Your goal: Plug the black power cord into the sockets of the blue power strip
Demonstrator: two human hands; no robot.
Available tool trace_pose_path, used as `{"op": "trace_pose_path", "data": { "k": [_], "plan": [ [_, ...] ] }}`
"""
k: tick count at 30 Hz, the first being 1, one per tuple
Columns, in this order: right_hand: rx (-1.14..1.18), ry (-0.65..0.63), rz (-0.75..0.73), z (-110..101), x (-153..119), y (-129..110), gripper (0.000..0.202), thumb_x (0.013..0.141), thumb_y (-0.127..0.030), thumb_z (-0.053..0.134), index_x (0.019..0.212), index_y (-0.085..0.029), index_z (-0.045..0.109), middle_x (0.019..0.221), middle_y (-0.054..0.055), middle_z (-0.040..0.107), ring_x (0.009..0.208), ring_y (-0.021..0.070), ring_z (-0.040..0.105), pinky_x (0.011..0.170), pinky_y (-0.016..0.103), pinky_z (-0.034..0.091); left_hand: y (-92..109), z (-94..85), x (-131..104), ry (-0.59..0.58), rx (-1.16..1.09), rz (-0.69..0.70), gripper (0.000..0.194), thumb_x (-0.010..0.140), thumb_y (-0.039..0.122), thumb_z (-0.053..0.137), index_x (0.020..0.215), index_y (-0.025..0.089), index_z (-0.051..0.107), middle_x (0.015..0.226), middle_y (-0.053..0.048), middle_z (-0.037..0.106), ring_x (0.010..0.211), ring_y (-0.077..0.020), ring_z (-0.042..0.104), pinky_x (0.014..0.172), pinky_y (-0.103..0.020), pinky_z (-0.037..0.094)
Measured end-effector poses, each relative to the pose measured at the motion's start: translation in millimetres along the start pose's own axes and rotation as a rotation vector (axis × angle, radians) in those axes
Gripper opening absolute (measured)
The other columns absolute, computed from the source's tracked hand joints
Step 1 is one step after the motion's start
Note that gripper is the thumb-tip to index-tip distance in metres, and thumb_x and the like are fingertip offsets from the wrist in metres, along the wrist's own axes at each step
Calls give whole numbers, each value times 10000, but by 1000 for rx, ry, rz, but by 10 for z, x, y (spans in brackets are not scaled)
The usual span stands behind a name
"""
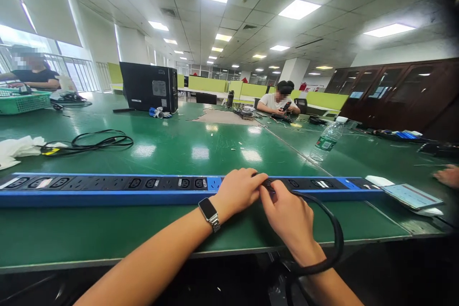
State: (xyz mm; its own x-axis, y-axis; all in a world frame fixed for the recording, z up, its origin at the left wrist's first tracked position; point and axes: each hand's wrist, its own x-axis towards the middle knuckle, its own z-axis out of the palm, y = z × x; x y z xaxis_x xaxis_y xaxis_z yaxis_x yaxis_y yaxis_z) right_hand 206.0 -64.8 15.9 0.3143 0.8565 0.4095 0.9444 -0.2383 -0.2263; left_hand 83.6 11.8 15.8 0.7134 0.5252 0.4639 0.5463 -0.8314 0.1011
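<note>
A long blue-and-black power strip (107,197) lies across the front of the green table, its row of sockets facing up. My left hand (238,191), a watch on its wrist, is closed over the strip right of the middle. Its fingers curl past the far side and are partly hidden. Beside it, my right hand (292,213) pinches the end of a thick black cable (337,234) against the sockets. The cable's end is covered by my fingers, so whether it sits in a socket cannot be seen. The cable loops right, then down across my right forearm.
A tablet-like screen (412,196) stands by the strip's right end. Behind it are a plastic bottle (325,141) and another person's hand (447,175). A coiled black cable (103,139), a green basket (25,101) and a black computer case (147,87) stand farther back. Two people sit beyond.
</note>
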Motion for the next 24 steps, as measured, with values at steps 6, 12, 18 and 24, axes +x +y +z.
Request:
{"op": "trace_pose_path", "data": {
  "k": [6, 12, 18, 24],
  "plan": [
    [301, 67, -168, 94, -88, -48, 335, 909, -382, 482, 1186, -214, 564, 734, 4, 694, 605, 174, 639, 538, 259, 368, -72, 30, 82, -8, -60, -84, 268, 938, 189, 511, 1178, 219, 628, 1024, -22, 728, 939, -195, 666, 841, -305, 525],
    [605, 219, -506, 132, -88, 56, 226, 918, -327, 491, 811, -205, 648, 663, 2, 668, 554, 125, 590, 570, 240, 431, -89, 48, 177, -65, -110, -61, 333, 939, 227, 505, 1251, 248, 621, 1083, -27, 734, 990, -196, 677, 841, -286, 532],
    [574, 94, -767, 270, -205, 7, 395, 935, -249, 474, 546, -192, 516, 482, -25, 509, 442, 82, 437, 487, 240, 297, -74, -19, 203, -103, -104, -87, 315, 937, 271, 516, 1226, 306, 638, 1099, 2, 738, 1007, -209, 682, 817, -306, 546],
    [559, 31, -796, 374, -272, -23, 367, 925, -237, 492, 567, -176, 546, 509, -18, 540, 466, 77, 439, 508, 241, 272, -20, 14, 138, -34, -64, -101, 285, 926, 265, 546, 1192, 298, 642, 1050, 6, 742, 986, -196, 680, 809, -293, 540]
  ]
}}
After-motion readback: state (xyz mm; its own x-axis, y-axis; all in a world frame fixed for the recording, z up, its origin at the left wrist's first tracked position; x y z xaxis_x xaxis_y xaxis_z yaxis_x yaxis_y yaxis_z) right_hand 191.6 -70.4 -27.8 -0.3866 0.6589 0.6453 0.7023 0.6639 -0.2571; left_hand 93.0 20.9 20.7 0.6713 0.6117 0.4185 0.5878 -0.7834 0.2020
